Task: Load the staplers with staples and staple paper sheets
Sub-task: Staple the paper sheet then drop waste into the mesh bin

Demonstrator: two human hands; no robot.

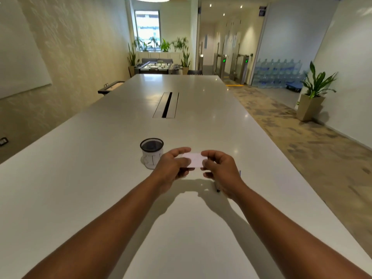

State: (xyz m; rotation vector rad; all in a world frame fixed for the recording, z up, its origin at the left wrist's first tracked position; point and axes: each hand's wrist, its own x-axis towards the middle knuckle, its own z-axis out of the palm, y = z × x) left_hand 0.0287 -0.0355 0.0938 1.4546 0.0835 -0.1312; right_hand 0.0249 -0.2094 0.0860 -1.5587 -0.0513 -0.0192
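- Paper slip (194,159) held above the desk (80,178), left hand (173,166) and right hand (219,168) fingers pinching its ends
- Loose pinch could drop it
- No stapler visible, so stapling may stall

Glossy smooth table (100,178), black mesh cup (152,146), matt white card (194,159).

Small white rectangular box (193,159), likely staples, held level above surface, pinched at both short ends. Dark slim object (217,188) lies on surface below, mostly hidden; identity unclear.
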